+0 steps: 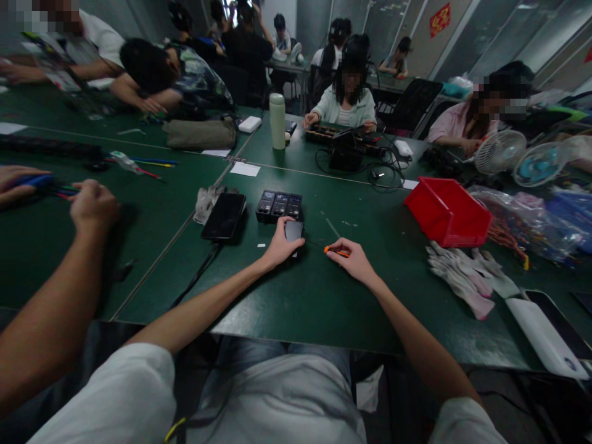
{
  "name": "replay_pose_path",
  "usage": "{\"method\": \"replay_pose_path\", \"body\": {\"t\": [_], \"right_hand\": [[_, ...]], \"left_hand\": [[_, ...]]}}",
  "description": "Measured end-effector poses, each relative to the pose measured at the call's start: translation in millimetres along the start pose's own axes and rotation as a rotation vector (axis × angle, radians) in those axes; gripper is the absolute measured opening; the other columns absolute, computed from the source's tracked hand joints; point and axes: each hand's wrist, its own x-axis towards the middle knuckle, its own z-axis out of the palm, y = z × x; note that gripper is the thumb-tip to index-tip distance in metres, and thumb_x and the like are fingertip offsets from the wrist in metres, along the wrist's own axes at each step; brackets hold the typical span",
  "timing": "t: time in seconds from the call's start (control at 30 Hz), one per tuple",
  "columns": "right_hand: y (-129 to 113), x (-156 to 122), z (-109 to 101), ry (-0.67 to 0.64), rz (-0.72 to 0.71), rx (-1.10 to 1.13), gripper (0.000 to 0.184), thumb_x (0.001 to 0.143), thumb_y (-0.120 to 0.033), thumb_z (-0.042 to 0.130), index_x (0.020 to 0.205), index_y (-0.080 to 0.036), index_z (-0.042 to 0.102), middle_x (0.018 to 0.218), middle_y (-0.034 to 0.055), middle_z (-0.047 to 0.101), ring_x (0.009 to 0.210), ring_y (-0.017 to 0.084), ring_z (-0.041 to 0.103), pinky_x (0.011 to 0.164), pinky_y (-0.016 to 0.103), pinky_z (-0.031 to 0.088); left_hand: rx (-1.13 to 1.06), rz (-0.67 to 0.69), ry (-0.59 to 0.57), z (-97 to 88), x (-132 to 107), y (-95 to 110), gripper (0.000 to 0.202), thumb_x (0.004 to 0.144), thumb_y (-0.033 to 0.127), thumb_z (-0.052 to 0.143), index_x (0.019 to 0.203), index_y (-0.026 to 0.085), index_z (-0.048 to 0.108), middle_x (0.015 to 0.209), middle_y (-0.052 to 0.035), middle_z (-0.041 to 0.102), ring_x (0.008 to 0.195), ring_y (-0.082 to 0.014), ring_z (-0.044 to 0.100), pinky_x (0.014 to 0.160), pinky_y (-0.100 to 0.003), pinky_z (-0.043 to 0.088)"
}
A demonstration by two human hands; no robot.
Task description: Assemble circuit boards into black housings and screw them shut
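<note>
Carefully now: tool tip brought close to a grey block

At the far left of the bench, a co-worker's hands (95, 203) hold a blue-wrapped item (34, 181) with coloured wires. Rightward, a dark phone (224, 216) rests partly on pale gloves (203, 205), a black cable (197, 274) running from it toward the near edge. Just right of the phone stands a black three-part case (279, 205).

Against the near side of that case, the person's left hand (280, 242) clamps a grey block (295, 230) between thumb and fingers. Right of it, the right hand (355, 259) has its fingers closed around an orange-handled tool (328, 250), the thin shaft pointing left at the block. Whether the tip touches is too small to tell.

The step in hand looks like lining the tool up with the block; the next move seems to call for a firm left grip and a straight, controlled tip.

Farther right sit a red bin (446, 213), work gloves (462, 271) nearer, and a white device (546, 338) at the near edge.
</note>
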Motion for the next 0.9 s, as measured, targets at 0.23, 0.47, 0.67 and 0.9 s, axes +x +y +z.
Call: {"method": "replay_pose_path", "body": {"t": [0.23, 0.47, 0.67, 0.9], "right_hand": [[-2.0, -1.4, -1.5, 0.047, -0.051, -0.058, 0.021, 0.078, -0.038, 0.067, 0.087, -0.019, 0.065, 0.088, 0.0043, 0.068, 0.083, 0.018, 0.065, 0.078, 0.034, 0.052], [-5.0, -3.0, -1.0, 0.067, -0.088, -0.105, 0.021, 0.079, -0.038, 0.067, 0.087, -0.019, 0.066, 0.087, 0.0039, 0.068, 0.081, 0.018, 0.064, 0.076, 0.033, 0.051], [-6.1, -2.7, -1.6, 0.051, -0.063, -0.092, 0.024, 0.079, -0.042, 0.065, 0.087, -0.019, 0.067, 0.089, 0.0050, 0.069, 0.082, 0.019, 0.064, 0.079, 0.035, 0.051], [-3.7, -2.3, -0.6, 0.042, -0.029, -0.086, 0.028, 0.079, -0.045, 0.064, 0.085, -0.019, 0.068, 0.085, 0.0049, 0.068, 0.078, 0.019, 0.064, 0.073, 0.032, 0.051]], "left_hand": [[-0.018, 0.022, -0.014, 0.8, -0.6, 0.2, 0.054, 0.068, 0.025, 0.067, 0.115, 0.024, 0.040, 0.099, -0.0007, 0.050, 0.079, -0.0129, 0.051, 0.074, -0.028, 0.043], [-0.025, 0.029, -0.016, 1.4, -2.2, 3.1, 0.054, 0.068, 0.025, 0.067, 0.115, 0.024, 0.040, 0.101, -0.0012, 0.050, 0.081, -0.0134, 0.052, 0.075, -0.029, 0.043], [-0.011, 0.033, -0.023, 1.0, -1.4, 1.5, 0.054, 0.069, 0.025, 0.066, 0.115, 0.024, 0.039, 0.101, -0.0014, 0.050, 0.081, -0.0134, 0.052, 0.076, -0.029, 0.044], [0.007, 0.029, -0.024, 0.8, -1.9, 2.6, 0.054, 0.069, 0.025, 0.066, 0.116, 0.024, 0.039, 0.100, -0.0013, 0.050, 0.082, -0.0136, 0.052, 0.076, -0.029, 0.044]]}}
